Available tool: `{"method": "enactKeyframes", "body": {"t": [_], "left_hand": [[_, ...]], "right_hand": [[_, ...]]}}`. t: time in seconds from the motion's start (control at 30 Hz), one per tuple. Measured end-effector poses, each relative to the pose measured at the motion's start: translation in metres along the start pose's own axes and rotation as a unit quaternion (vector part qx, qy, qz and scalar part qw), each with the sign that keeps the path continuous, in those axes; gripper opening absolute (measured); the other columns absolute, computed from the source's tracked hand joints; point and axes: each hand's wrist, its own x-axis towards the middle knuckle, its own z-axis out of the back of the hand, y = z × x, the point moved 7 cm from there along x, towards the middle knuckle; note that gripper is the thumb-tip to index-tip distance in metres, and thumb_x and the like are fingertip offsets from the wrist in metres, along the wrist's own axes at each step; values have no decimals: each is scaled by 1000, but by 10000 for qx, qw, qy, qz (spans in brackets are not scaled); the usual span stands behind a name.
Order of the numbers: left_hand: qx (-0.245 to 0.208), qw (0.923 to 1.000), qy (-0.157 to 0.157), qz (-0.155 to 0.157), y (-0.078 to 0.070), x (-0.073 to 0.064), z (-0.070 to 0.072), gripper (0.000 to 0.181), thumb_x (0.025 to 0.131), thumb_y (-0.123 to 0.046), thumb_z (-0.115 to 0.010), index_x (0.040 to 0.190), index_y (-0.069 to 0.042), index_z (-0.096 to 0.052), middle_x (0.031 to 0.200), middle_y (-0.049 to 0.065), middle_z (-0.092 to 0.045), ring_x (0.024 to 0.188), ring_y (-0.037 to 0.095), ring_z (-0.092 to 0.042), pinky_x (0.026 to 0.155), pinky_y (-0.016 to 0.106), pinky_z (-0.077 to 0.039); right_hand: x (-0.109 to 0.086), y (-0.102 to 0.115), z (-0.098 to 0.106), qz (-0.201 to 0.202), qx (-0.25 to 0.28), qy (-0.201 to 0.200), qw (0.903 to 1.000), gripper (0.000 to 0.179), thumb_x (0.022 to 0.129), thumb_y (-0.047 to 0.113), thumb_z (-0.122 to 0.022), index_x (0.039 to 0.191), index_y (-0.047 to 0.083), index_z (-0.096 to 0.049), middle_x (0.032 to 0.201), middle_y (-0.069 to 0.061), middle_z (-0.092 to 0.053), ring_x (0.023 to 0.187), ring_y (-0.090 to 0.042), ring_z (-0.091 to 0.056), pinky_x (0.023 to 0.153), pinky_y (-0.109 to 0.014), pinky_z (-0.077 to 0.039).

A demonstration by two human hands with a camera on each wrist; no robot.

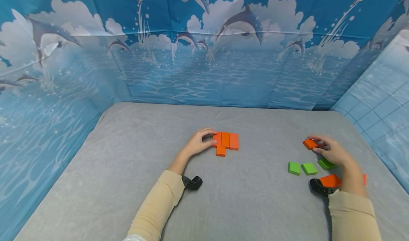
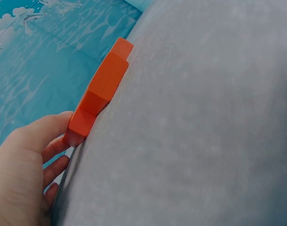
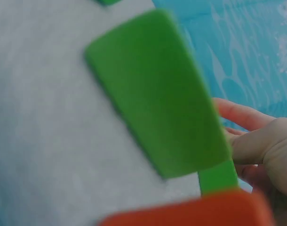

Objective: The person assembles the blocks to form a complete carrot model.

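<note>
In the head view, orange blocks form a compact group mid-table: a left block [image 1: 217, 138], a middle block [image 1: 225, 140] and a right block [image 1: 234, 141] side by side, with a smaller block [image 1: 221, 151] against the near side. My left hand [image 1: 196, 142] pinches the left block between thumb and fingers; the left wrist view shows fingertips on that end block [image 2: 82, 125]. Off to the right, my right hand [image 1: 333, 151] holds a separate orange block [image 1: 309, 144] by thumb and fingers. In the right wrist view that block is hidden behind green blocks.
Near the right hand lie green blocks [image 1: 294, 168], [image 1: 309, 169], one partly under the palm. An orange block [image 1: 331, 180] sits by the right wrist, and another orange piece [image 1: 364, 179] shows beyond the forearm. Dolphin-print curtains [image 1: 220, 74] border the grey table [image 1: 249, 198].
</note>
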Motion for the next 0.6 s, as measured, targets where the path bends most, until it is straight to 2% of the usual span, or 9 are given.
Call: {"method": "enactKeyframes", "body": {"t": [0.2,0.43,0.6], "left_hand": [[-9,10000,-7,-14,-1,0,0,34,85,-21,-66,116,-9,-63,122,6,-57,117,20,-48,102,36,-35],[58,10000,-36,-42,-5,0,2,35,84,-21,-67,116,-9,-63,122,7,-57,117,22,-48,102,36,-34],[139,9999,-16,19,-6,0,2,35,84,-21,-67,116,-9,-63,122,7,-57,118,21,-48,103,36,-34]], "right_hand": [[-1,-5,-1,-293,48,-75,9995,42,96,14,-48,131,-6,-39,119,-35,-39,101,-48,-40,80,-63,-34],[-1,-5,0,-325,83,-212,9992,44,95,20,-51,126,-9,-42,114,-35,-43,99,-46,-43,80,-61,-36],[1,4,2,-246,-172,-358,9989,42,93,19,-55,121,-10,-44,110,-35,-46,95,-45,-46,78,-59,-38]]}}
